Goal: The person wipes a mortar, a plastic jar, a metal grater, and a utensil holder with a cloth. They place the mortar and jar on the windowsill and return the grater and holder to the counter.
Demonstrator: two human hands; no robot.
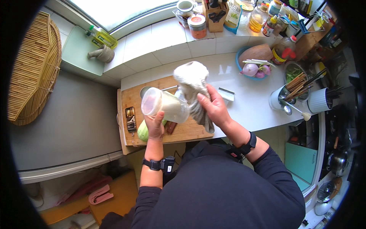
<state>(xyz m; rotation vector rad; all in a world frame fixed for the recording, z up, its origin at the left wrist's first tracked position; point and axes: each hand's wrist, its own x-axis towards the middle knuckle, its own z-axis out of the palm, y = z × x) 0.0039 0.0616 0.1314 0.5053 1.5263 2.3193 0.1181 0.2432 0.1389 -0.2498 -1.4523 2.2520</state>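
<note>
My left hand (155,126) grips a translucent plastic jar (168,107) from below. The jar is tilted sideways above the wooden cutting board (193,131), and something pale shows through its wall. A crumpled white and grey cloth (192,75) is pinched between the thumb and fingers of my right hand (216,108), and it hangs close to the jar's right end. Beneath the jar lies a pale green gourd (143,132), partly covered by my left hand. A brown handle (171,127) shows beside it. A metal utensil (170,88) is partly hidden behind the jar.
A smartphone (130,118) lies on the board's left side. Right of the cloth is a small metallic-looking piece (226,94). Farther right stand a blue basin (239,61) with onions and a utensil cup (275,100). Jars (197,27) and a knife block (214,18) line the ledge.
</note>
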